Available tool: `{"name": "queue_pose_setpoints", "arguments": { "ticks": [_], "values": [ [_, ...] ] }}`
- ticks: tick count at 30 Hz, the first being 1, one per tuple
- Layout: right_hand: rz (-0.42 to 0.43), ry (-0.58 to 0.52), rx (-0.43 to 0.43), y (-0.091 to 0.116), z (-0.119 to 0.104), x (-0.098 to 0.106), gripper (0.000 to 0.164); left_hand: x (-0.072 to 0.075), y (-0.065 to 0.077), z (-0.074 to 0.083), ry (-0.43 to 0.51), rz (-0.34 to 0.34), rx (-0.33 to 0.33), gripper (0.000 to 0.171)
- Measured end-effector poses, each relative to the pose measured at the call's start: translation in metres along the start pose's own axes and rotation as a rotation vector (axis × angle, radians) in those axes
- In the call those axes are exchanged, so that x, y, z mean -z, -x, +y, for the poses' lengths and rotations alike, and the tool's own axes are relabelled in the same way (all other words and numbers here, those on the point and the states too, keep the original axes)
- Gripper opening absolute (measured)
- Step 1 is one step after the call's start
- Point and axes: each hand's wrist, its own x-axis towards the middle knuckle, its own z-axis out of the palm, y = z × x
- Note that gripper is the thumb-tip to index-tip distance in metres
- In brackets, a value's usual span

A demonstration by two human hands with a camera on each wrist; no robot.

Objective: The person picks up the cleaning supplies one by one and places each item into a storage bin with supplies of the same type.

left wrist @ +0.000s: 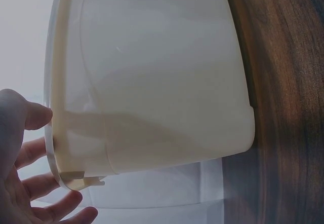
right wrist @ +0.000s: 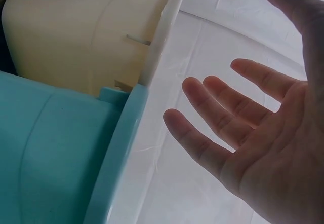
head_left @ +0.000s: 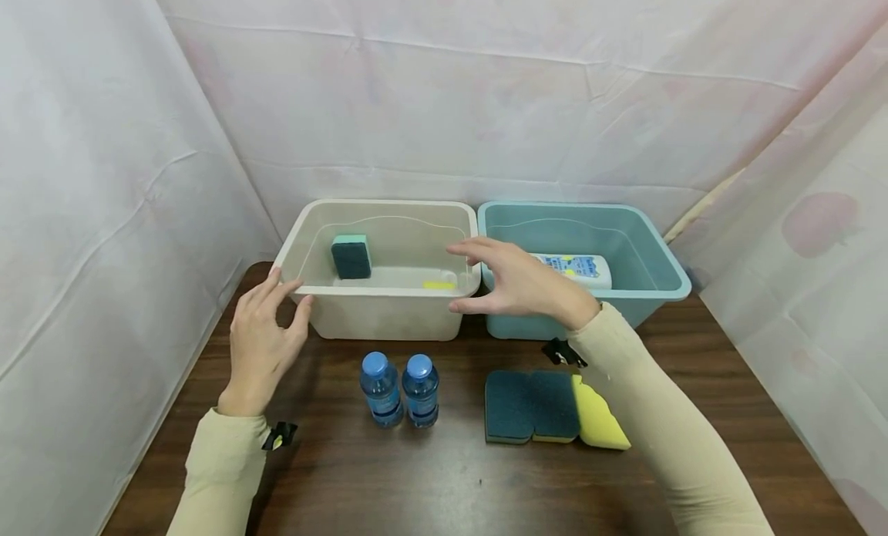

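Observation:
My left hand (head_left: 267,339) is at the left front corner of a cream plastic bin (head_left: 381,316), thumb and fingers spread around the corner. In the left wrist view its fingertips (left wrist: 39,116) are right at the bin's rim. My right hand (head_left: 516,278) hovers at the bin's right end, thumb apart from the extended fingers, nothing between them. The right wrist view shows that palm and loosely spread fingers (right wrist: 202,145) above the rims. Inside the cream bin, a green sponge with a dark scouring face (head_left: 351,258) stands against the left wall; a yellow piece (head_left: 439,285) lies lower right.
A blue bin (head_left: 659,295) stands right beside the cream one, holding a white bottle with a blue label (head_left: 583,268). In front are two small blue-capped water bottles (head_left: 383,397), dark-faced sponges (head_left: 530,405) and a yellow sponge (head_left: 600,420). Cloth curtains (head_left: 444,96) enclose the wooden table (head_left: 416,482).

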Motion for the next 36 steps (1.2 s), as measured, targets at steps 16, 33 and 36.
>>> {"name": "queue_pose_setpoints", "arguments": {
  "ticks": [16, 33, 36],
  "values": [
    [0.002, -0.017, -0.024, 0.022, 0.001, -0.009, 0.086, 0.0, 0.001, 0.003, 0.002, 0.012, -0.001, 0.036],
    [0.023, -0.079, 0.067, 0.041, 0.0, -0.021, 0.08, 0.001, 0.001, 0.002, 0.009, 0.017, -0.011, 0.036],
    [0.02, -0.071, 0.072, 0.044, 0.001, -0.023, 0.08, 0.001, 0.002, 0.002, 0.006, 0.017, -0.011, 0.036]
  ]
}}
